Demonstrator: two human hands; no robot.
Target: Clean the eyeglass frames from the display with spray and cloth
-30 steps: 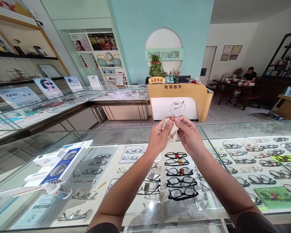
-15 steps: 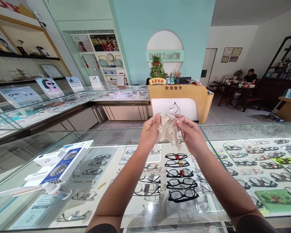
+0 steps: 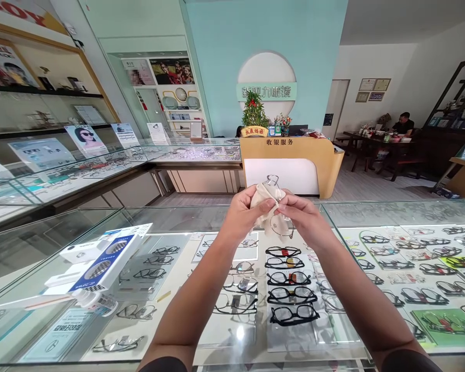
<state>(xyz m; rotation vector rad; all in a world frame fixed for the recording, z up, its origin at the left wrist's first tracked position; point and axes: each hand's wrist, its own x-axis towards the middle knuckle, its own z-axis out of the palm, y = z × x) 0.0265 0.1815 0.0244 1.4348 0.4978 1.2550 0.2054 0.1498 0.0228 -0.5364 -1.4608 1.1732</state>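
Wiping in progress above a glass display counter (image 3: 170,219), seen from where I stand beside it. The left hand (image 3: 245,206) is closed on a cream cloth (image 3: 264,195), its thumb laid across the front and its fingers curled behind. The right hand (image 3: 300,211) is drawn into a pinch, thumb against fingertips, holding a thin-rimmed pair of glasses (image 3: 276,225) at the cloth's edge; the exact point of grip is hidden. The glasses are held up between the two hands, clear of the counter: one round lens hangs below the fingers with cloth behind it, while another part of the frame projects above. The work appears to be midway. Done: the glasses are in hand and the cloth is gathered against them. Left, in my judgement: finishing the lenses, drawing the cloth away and putting the pair down. Whether either lens is already clean cannot be told from here. Nearer the person, a column of black-framed glasses (image 3: 292,294) is laid out; to the left, a white bottle (image 3: 96,302) lies on its side by a blue-and-white box (image 3: 104,261).
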